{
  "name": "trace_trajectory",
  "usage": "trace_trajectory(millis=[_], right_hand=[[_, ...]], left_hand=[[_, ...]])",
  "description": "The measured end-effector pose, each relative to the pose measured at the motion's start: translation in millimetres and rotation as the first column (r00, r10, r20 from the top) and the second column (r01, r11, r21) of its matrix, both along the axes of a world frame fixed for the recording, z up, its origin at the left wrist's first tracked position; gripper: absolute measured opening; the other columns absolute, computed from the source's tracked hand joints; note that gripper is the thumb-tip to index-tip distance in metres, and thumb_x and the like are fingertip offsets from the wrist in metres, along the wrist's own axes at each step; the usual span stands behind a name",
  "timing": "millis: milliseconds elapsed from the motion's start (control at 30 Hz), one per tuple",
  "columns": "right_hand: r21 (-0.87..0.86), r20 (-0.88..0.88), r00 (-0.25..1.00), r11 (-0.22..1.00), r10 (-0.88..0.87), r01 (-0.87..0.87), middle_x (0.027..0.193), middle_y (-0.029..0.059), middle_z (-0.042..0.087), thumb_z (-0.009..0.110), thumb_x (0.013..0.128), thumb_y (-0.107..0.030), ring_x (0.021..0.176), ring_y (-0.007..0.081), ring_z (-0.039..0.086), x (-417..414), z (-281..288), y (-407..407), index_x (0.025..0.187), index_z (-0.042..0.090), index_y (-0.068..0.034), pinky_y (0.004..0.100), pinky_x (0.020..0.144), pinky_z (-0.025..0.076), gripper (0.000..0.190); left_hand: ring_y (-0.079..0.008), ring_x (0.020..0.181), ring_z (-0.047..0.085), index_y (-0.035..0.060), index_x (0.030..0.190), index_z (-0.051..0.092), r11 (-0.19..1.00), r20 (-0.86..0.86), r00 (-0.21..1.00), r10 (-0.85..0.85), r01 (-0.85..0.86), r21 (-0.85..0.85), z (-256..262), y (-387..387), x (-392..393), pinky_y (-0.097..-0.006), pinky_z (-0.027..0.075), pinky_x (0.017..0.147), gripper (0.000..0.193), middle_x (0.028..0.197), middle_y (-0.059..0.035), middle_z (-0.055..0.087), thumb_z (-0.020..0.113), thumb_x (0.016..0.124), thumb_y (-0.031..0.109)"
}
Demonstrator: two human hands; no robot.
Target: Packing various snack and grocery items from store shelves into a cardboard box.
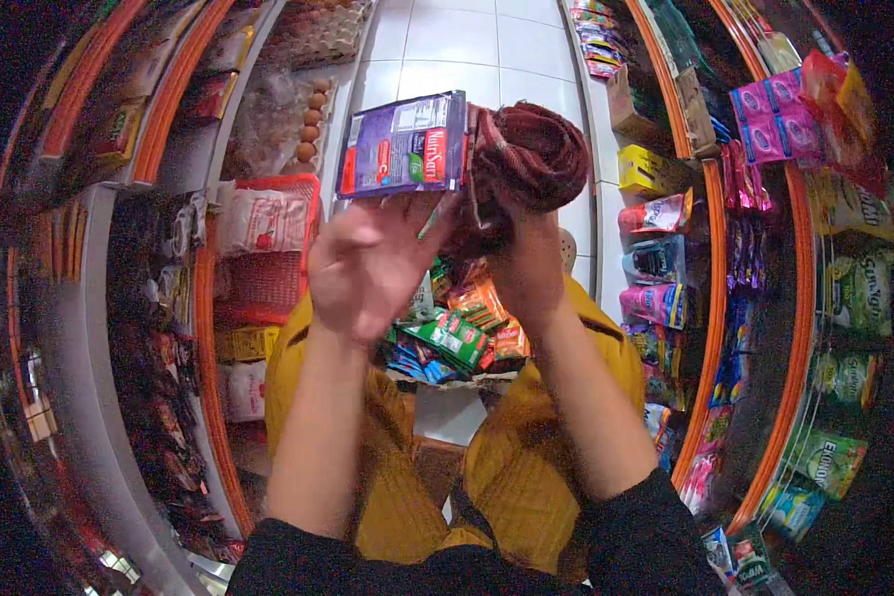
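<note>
A purple NutriSari drink sachet, perhaps with more behind it, stands at the fingertips of my left hand. That hand is blurred, palm up; its fingers go behind the sachet's lower edge. My right hand is around a bunched dark red checked cloth, whose left side touches the sachet. Below both hands, between my knees, lies a pile of drink sachets: green ones, orange ones and blue ones. The container edge under the pile is mostly hidden.
Shelves with orange edging rise on both sides. At the left are a red plastic basket and a tray of eggs. Packets stand along the right shelf, with a yellow box. White floor tiles lie ahead.
</note>
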State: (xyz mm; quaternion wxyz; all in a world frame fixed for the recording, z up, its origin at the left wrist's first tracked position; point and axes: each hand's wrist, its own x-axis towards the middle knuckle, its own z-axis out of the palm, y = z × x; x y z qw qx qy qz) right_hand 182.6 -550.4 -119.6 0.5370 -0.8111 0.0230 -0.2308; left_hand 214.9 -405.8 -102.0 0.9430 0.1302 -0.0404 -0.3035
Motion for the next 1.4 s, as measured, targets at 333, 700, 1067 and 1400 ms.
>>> trace_trajectory(millis=[333, 700, 1067, 1400], right_hand=[[-0.084, -0.031, 0.997, 0.994, -0.067, 0.065, 0.097, 0.0116, 0.06, 0.076, 0.065, -0.01, 0.09, 0.0196, 0.059, -0.8, 10.1, 5.0, 0.112, 0.044, -0.002, 0.0297, 0.08, 0.046, 0.058], [0.242, 0.204, 0.96, 0.94, 0.191, -0.239, 0.105, 0.0112, 0.055, 0.067, 0.07, -0.007, 0.095, 0.0183, 0.056, -6.1, 14.7, 54.2, 0.109, 0.049, -0.001, 0.0297, 0.085, 0.043, 0.043], [-0.438, 0.174, 0.801, 0.773, 0.573, -0.459, 0.118, 0.0145, 0.051, 0.059, 0.071, -0.013, 0.113, 0.0335, 0.047, -14.9, 21.4, 72.7, 0.107, 0.054, -0.01, 0.04, 0.092, 0.042, 0.036], [-0.421, 0.065, 0.96, 0.88, 0.271, -0.22, 0.121, 0.0155, 0.046, 0.069, 0.055, -0.003, 0.116, 0.0352, 0.043, -0.9, 24.6, 53.9, 0.109, 0.052, -0.009, 0.0406, 0.096, 0.039, 0.058]], left_hand=[[-0.0164, 0.101, 0.051, 0.011, 0.111, 0.051, 0.86, -0.011, 1.0, -0.009, 0.013, 0.511, -19.9, -1.2, 2.3, -0.0397, 0.04, 0.089, 0.023, 0.108, -0.003, 0.056, 0.046, 0.089, 0.018], [-0.0205, 0.105, 0.05, 0.0099, 0.12, 0.044, 0.597, -0.039, 0.955, -0.294, 0.152, -0.788, -58.3, -11.3, -7.9, -0.0347, 0.04, 0.094, 0.049, 0.116, -0.0064, 0.052, 0.031, 0.091, 0.048], [-0.0292, 0.118, 0.043, 0.0129, 0.135, 0.03, 0.978, -0.356, 0.93, -0.095, 0.021, -0.206, -91.3, 18.1, 3.8, -0.0449, 0.035, 0.1, 0.07, 0.129, -0.0127, 0.043, 0.047, 0.082, 0.057], [-0.0279, 0.109, 0.049, 0.0077, 0.13, 0.035, 0.898, -0.264, 0.936, -0.233, 0.103, -0.428, -67.2, 37.9, -4.1, -0.0419, 0.044, 0.09, 0.064, 0.122, -0.0132, 0.048, 0.048, 0.084, 0.05]])
